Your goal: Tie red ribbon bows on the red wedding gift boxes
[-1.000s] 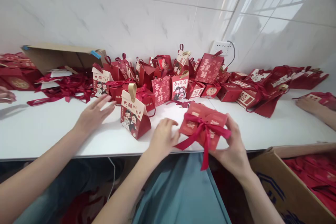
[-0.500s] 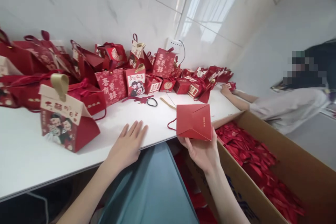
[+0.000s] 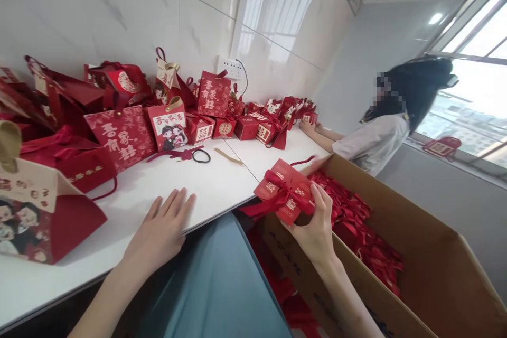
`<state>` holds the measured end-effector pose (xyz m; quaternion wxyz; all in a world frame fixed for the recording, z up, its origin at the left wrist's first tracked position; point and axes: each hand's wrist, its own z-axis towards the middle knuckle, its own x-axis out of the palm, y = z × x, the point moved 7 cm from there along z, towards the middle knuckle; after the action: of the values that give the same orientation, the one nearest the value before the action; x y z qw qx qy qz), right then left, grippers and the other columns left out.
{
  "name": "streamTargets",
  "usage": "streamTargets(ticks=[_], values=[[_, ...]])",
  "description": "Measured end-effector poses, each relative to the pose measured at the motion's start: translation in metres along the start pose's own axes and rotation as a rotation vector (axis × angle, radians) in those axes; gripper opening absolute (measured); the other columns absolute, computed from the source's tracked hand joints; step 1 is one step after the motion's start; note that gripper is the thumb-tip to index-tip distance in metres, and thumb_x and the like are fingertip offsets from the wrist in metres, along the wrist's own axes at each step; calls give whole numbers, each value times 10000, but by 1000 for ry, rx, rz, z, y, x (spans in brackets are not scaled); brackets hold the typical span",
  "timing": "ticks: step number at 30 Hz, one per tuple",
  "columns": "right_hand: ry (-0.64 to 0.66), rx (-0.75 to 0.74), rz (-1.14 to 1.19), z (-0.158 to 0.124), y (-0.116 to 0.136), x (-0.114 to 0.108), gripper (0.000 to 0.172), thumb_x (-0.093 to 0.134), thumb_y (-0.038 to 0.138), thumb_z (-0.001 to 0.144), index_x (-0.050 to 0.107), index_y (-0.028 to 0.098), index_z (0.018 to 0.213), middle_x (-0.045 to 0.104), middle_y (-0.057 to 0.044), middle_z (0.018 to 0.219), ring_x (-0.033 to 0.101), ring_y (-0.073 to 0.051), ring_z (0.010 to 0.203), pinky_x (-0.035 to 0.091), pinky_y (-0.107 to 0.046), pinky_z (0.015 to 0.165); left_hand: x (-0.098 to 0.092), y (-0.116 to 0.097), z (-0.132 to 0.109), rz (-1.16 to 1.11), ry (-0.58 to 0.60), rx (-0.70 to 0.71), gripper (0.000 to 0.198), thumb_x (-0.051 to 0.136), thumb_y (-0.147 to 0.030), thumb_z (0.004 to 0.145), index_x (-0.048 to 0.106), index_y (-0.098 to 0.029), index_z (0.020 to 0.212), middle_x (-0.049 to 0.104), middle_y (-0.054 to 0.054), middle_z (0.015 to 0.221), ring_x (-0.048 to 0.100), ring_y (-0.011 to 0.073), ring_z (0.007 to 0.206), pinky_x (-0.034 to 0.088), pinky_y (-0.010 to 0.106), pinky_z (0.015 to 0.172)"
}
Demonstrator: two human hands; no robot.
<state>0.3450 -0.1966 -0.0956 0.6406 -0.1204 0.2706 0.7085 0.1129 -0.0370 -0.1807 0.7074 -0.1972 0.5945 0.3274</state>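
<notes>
My right hand (image 3: 312, 227) grips a red gift box (image 3: 291, 182) with a ribbon bow on its face, tilted over the table edge beside the carton. A twisted cord sticks out behind the box. My left hand (image 3: 168, 227) lies flat on the white table (image 3: 214, 185), fingers spread, holding nothing. Beyond it are a black hair tie (image 3: 201, 156), a dark red strip (image 3: 178, 154) and a gold ribbon piece (image 3: 228, 156). Left of that hand stands a triangular gift box (image 3: 75, 222) with a couple printed on it, cut off by the frame.
Many red gift boxes (image 3: 214, 94) line the wall. A large carton (image 3: 428, 253) at the right holds a heap of red ribboned pieces (image 3: 356, 222). A power strip (image 3: 229, 67) hangs at the wall. Another person (image 3: 376, 137) leans on the table's far end, hands at a small box.
My right hand has turned the red box, so its bow side now faces me instead of its plain folded side. My view has swung to the right. The left hand stays flat on the table.
</notes>
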Motion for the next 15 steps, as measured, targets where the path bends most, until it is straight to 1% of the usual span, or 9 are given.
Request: streamTargets(ticks=[2, 4, 8, 11, 13, 15], values=[[21, 29, -16, 0, -6, -9, 826, 696, 227, 732, 228, 329, 1405, 362, -120, 1328, 412, -297, 1246, 425, -573, 967, 1, 1, 1, 14, -10, 7, 652, 441, -37, 704, 420, -115, 1351, 374, 163, 1449, 328, 294, 1353, 313, 503, 1081], [32, 94, -11, -3, -16, -16, 856, 705, 241, 722, 210, 326, 1415, 365, -122, 1332, 413, -299, 1251, 428, -568, 967, 3, 1, 1, 24, -22, 16, 643, 441, -45, 708, 424, -112, 1347, 383, 166, 1443, 336, 297, 1349, 318, 504, 1076], [43, 313, 66, -16, -43, -24, 1021, 764, 297, 649, 122, 285, 1442, 350, -157, 1379, 406, -317, 1274, 459, -550, 941, 6, 3, 3, 52, -34, 19, 632, 434, -61, 716, 423, -115, 1346, 396, 161, 1438, 346, 296, 1344, 306, 501, 1079], [67, 458, 117, -21, -59, -35, 1072, 795, 335, 594, 142, 257, 1441, 341, -172, 1407, 430, -325, 1258, 458, -547, 942, 7, 3, 4, 49, -54, 24, 619, 419, -88, 728, 413, -121, 1347, 405, 157, 1433, 354, 297, 1339, 288, 501, 1085], [39, 553, 136, -20, -71, -53, 1094, 815, 352, 551, 176, 242, 1433, 370, -169, 1394, 464, -324, 1227, 465, -533, 937, 8, 4, 4, 47, -62, 28, 610, 408, -107, 737, 400, -114, 1346, 404, 162, 1432, 359, 303, 1335, 271, 507, 1091], [-69, 640, 117, -17, -87, -84, 1032, 816, 370, 539, 261, 223, 1397, 432, -154, 1348, 495, -320, 1192, 452, -528, 951, 12, 6, 4, 39, -66, 36, 600, 400, -127, 746, 378, -114, 1345, 396, 162, 1437, 359, 306, 1335, 251, 510, 1100]])
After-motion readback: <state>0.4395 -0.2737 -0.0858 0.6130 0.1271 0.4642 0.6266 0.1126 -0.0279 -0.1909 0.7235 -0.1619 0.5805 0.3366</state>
